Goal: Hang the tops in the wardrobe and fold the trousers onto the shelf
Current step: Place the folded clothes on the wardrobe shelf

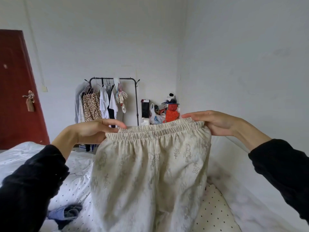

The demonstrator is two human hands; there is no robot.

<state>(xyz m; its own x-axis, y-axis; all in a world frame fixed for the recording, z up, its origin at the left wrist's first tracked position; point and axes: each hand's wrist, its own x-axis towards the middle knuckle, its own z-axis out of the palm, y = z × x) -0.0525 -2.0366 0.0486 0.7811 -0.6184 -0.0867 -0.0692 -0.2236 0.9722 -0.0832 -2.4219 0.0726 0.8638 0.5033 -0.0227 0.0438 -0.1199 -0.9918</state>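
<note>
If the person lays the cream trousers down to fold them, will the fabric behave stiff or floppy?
Probably floppy: the cream trousers hang in soft folds from the waistband, held by the left hand and the right hand. They look thin and light. The gathered elastic waistband will likely bunch.

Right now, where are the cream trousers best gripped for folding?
At the two ends of the elastic waistband, from the outer sides, as the left hand and right hand do: held there, the cream trousers hang flat.
</note>
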